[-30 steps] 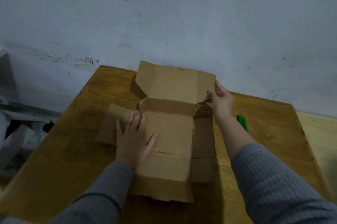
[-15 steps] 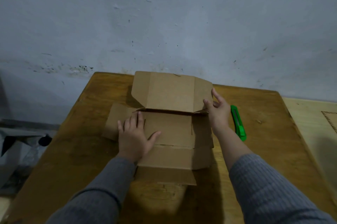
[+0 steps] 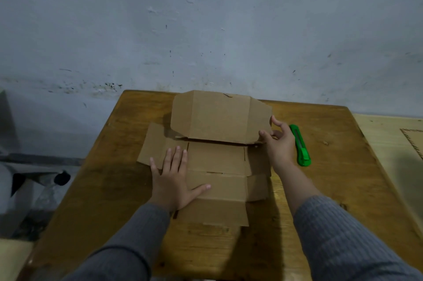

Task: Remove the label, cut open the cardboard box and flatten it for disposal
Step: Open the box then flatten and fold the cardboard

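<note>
Head view: the cardboard box (image 3: pixel 217 161) lies unfolded on the desk (image 3: pixel 332 177). Its far panel (image 3: pixel 219 116), raised steeply a second ago, has dropped nearly level. The left hand (image 3: pixel 174 180) presses flat, fingers spread, on the near panels. The right hand (image 3: pixel 278 143) pinches the far panel's right flap. Flattening appears nearly complete. The green cutter (image 3: pixel 301 145) lies just beside the right hand.

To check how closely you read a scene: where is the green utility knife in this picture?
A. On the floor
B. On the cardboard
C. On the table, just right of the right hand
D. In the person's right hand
C: the green utility knife lies on the wooden table, beside the right hand, which grips the cardboard box instead.
</note>
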A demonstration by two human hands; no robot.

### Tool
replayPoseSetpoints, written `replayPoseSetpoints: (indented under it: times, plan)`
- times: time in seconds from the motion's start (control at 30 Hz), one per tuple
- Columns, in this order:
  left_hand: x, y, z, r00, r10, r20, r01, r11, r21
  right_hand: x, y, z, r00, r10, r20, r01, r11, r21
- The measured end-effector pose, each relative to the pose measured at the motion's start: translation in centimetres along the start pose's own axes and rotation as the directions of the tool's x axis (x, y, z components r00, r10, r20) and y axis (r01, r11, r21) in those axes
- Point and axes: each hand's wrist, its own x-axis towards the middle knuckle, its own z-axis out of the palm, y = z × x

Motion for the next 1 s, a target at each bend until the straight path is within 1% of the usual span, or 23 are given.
replayPoseSetpoints:
  times: [0.07,0.13,0.2,0.3,0.37,0.47,0.53,0.6,0.67,0.7,0.73,0.77,0.8,0.87,0.9,1.0]
  plan:
    - [0.3,0.4,-0.7,0.998,0.024,-0.049,-0.025,1.000,-0.008,-0.2,-0.2,-0.1,1.000,-0.001,-0.007,0.001,1.000,0.002]
    - [0.7,1.3,-2.5,0.984,0.075,-0.160,-0.075,0.997,0.008,-0.2,-0.4,-0.2,1.000,-0.009,0.005,0.009,1.000,0.001]
    - [2.0,2.6,-4.9,0.959,0.138,-0.249,-0.128,0.990,0.054,-0.3,-0.6,-0.2,1.000,-0.025,0.007,0.025,1.000,0.000]
    - [5.5,4.5,-8.8,0.908,0.201,-0.368,-0.192,0.980,0.062,-0.7,-0.4,-0.2,0.998,-0.060,-0.015,0.060,0.998,-0.004]
    - [8.0,5.1,-10.3,0.896,0.232,-0.378,-0.221,0.973,0.073,-0.9,0.1,-0.3,0.997,-0.072,-0.014,0.072,0.997,-0.005]
    - [10.4,5.5,-11.2,0.916,0.270,-0.296,-0.250,0.963,0.102,-1.0,0.7,-0.5,0.997,-0.077,0.008,0.077,0.997,-0.009]
    - [10.7,5.5,-11.2,0.924,0.274,-0.268,-0.252,0.961,0.114,-1.1,0.9,-0.6,0.997,-0.080,0.023,0.080,0.996,-0.025]
    - [10.3,5.2,-11.0,0.918,0.268,-0.294,-0.249,0.963,0.101,-1.1,0.7,-0.7,0.995,-0.094,0.014,0.094,0.994,-0.060]
    - [9.7,4.8,-10.8,0.897,0.281,-0.342,-0.267,0.960,0.088,-0.8,-0.4,-0.6,0.986,-0.164,-0.012,0.161,0.978,-0.130]
    - [9.4,4.6,-10.8,0.888,0.290,-0.357,-0.278,0.957,0.086,-0.6,-1.3,-0.5,0.972,-0.234,0.004,0.231,0.956,-0.183]
    - [9.2,4.5,-10.7,0.883,0.296,-0.364,-0.286,0.955,0.082,-0.3,-2.4,-0.4,0.950,-0.308,0.054,0.311,0.920,-0.239]
    - [8.9,4.4,-10.6,0.882,0.296,-0.366,-0.290,0.954,0.074,0.0,-3.6,-0.2,0.922,-0.366,0.128,0.388,0.880,-0.274]
    - [8.6,4.3,-10.6,0.884,0.292,-0.365,-0.289,0.955,0.066,0.2,-4.7,0.1,0.898,-0.388,0.208,0.435,0.852,-0.290]
    - [7.9,4.2,-10.3,0.888,0.287,-0.361,-0.288,0.956,0.052,0.3,-6.5,0.6,0.880,-0.351,0.320,0.448,0.838,-0.313]
    - [7.5,4.1,-10.2,0.884,0.288,-0.369,-0.292,0.955,0.048,0.2,-7.0,0.8,0.883,-0.321,0.343,0.433,0.839,-0.329]
    - [5.8,3.9,-10.8,0.839,0.266,-0.474,-0.281,0.959,0.041,-1.0,-7.1,0.6,0.899,-0.276,0.339,0.386,0.866,-0.317]
